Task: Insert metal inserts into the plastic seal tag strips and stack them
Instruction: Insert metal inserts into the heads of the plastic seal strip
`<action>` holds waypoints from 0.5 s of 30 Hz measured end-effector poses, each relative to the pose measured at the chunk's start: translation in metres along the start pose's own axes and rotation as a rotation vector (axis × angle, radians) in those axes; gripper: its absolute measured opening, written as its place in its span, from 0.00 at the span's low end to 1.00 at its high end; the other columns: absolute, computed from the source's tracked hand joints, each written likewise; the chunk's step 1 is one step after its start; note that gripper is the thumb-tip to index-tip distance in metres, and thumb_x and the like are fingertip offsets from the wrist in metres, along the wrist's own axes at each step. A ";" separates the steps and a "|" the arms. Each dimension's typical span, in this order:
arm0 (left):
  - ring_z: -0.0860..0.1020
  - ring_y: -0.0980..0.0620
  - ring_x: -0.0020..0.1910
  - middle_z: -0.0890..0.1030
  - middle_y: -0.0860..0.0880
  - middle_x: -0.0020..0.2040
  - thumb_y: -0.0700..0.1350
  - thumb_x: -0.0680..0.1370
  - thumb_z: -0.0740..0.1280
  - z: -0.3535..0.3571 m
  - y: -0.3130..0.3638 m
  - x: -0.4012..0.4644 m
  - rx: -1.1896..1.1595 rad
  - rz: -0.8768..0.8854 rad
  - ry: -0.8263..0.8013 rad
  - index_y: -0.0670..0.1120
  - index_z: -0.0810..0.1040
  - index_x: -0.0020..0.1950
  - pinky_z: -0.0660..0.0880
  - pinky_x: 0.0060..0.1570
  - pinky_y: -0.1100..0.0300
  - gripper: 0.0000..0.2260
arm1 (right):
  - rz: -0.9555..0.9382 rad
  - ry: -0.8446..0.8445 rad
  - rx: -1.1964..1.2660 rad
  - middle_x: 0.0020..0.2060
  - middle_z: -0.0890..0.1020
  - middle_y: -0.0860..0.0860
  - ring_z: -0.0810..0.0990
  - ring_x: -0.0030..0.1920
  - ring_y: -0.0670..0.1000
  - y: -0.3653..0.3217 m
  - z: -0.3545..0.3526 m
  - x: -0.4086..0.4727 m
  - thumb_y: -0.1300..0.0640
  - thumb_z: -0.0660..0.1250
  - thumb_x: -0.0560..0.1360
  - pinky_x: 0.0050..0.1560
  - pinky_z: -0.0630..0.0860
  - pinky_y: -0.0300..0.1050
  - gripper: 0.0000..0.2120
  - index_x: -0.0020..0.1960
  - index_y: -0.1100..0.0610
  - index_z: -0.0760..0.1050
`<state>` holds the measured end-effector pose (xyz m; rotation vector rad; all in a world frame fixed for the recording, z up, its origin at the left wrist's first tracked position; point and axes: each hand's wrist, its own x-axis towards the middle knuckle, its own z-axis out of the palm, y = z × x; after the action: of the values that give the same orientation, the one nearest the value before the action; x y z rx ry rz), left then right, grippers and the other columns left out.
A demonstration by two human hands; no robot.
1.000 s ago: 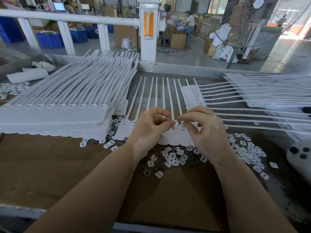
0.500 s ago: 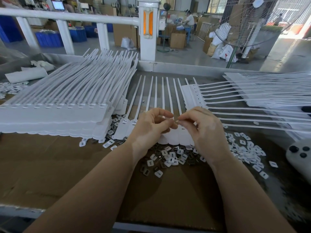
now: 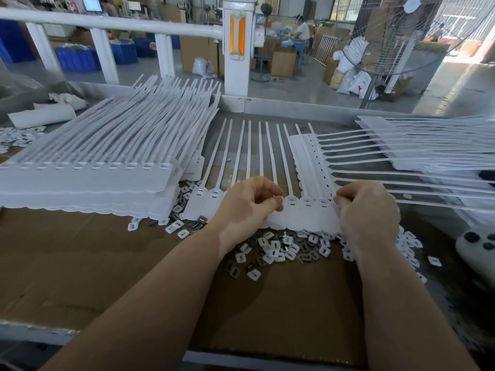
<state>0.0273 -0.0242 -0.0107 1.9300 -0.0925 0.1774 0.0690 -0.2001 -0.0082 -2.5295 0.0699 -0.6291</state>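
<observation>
A white seal tag strip lies flat in the middle, its tails pointing away from me. My left hand rests on the strip's middle heads with its fingers curled round small metal inserts, which are mostly hidden. At the strip's right end, my right hand pinches a small insert with thumb and forefinger at the rightmost head. Loose dark metal inserts lie mixed with small white caps just in front of the strip.
A tall stack of finished strips fills the left side. More strips fan out at the right. Brown cardboard covers the table. A white device with black buttons sits at the right edge.
My right hand has moved from my left hand's fingertips out to the right end of the strip. My left hand has stayed over the middle heads.
</observation>
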 end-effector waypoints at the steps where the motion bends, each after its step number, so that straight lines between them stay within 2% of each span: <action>1: 0.77 0.60 0.37 0.82 0.54 0.38 0.42 0.77 0.66 0.000 0.000 0.000 0.004 0.003 -0.003 0.48 0.77 0.49 0.72 0.41 0.69 0.03 | 0.016 -0.004 -0.011 0.44 0.83 0.56 0.80 0.45 0.56 0.001 0.000 0.000 0.60 0.66 0.76 0.46 0.73 0.44 0.07 0.51 0.58 0.81; 4: 0.76 0.64 0.36 0.82 0.54 0.39 0.42 0.77 0.66 0.001 -0.001 0.000 0.024 0.020 -0.011 0.47 0.77 0.50 0.72 0.40 0.71 0.03 | 0.062 -0.013 -0.042 0.45 0.83 0.56 0.80 0.46 0.56 0.004 0.001 0.001 0.61 0.66 0.76 0.46 0.74 0.47 0.08 0.53 0.57 0.81; 7: 0.75 0.66 0.34 0.81 0.54 0.38 0.40 0.77 0.66 0.002 -0.001 0.000 0.054 0.042 -0.020 0.46 0.77 0.49 0.70 0.38 0.75 0.03 | 0.079 -0.017 -0.067 0.44 0.82 0.56 0.79 0.45 0.56 0.005 0.002 0.001 0.61 0.66 0.76 0.44 0.72 0.45 0.08 0.53 0.56 0.81; 15: 0.76 0.67 0.35 0.80 0.56 0.37 0.40 0.76 0.66 0.004 0.000 0.000 0.096 0.059 -0.027 0.47 0.77 0.48 0.70 0.38 0.76 0.03 | 0.037 -0.055 -0.178 0.44 0.82 0.55 0.78 0.45 0.55 0.007 0.003 0.001 0.63 0.66 0.75 0.44 0.74 0.48 0.09 0.53 0.55 0.80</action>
<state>0.0279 -0.0275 -0.0121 2.0269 -0.1617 0.1981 0.0722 -0.2043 -0.0134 -2.7083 0.1588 -0.5606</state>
